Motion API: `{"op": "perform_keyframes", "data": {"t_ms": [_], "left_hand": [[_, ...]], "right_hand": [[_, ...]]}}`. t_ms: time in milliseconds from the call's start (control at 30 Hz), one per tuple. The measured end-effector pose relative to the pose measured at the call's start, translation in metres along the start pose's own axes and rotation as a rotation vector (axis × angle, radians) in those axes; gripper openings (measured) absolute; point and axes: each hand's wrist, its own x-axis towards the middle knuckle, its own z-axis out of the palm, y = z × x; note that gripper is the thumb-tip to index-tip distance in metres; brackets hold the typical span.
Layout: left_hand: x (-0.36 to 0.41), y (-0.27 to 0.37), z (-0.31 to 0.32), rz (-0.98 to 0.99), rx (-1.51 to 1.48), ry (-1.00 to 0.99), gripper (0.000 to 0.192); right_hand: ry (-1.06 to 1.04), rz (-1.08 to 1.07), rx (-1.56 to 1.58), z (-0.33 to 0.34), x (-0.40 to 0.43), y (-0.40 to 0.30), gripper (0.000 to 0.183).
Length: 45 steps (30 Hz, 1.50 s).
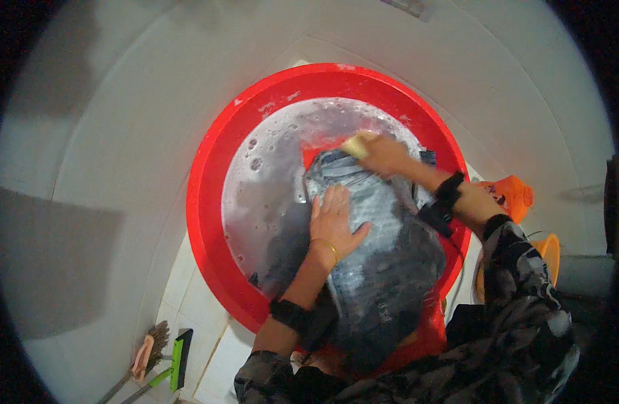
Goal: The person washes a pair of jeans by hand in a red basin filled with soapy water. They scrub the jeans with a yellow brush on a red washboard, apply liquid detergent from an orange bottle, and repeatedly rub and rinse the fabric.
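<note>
A grey backpack-like fabric item [385,242], wet and streaked with white suds, lies over a red board or similar flat piece [312,154] in a large red plastic tub [208,242]. Foamy water [269,202] fills the tub around it. My left hand [334,222] rests flat on the fabric, fingers spread, holding nothing. Beyond it, at the far end of the fabric, my right hand [385,154] grips a pale yellow scrubbing brush or block [356,145]; blur hides its exact kind. Black bands circle both forearms.
An orange plastic container [514,197] and a yellow-orange bucket [549,257] stand right of the tub. At the lower left, a green floor squeegee [178,363] and a broom [155,343] lie by the white tiles. Pale walls surround the tub.
</note>
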Motion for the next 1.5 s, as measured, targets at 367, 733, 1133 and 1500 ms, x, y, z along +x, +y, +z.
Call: {"op": "perform_keyframes", "data": {"t_ms": [367, 733, 1133, 1500], "left_hand": [[-0.006, -0.006, 0.001, 0.003, 0.029, 0.094, 0.086], [-0.006, 0.000, 0.002, 0.029, -0.042, 0.059, 0.085], [0.046, 0.002, -0.015, 0.237, 0.201, 0.187, 0.055], [0.080, 0.003, -0.006, 0.374, 0.122, 0.149, 0.012]], "right_hand": [[0.029, 0.053, -0.150, -0.001, -0.002, 0.036, 0.067], [0.031, 0.029, -0.058, 0.008, 0.009, 0.025, 0.063], [0.343, 0.113, 0.347, 0.021, -0.057, 0.170, 0.071], [0.354, 0.008, 1.039, 0.042, -0.157, 0.174, 0.071]]}}
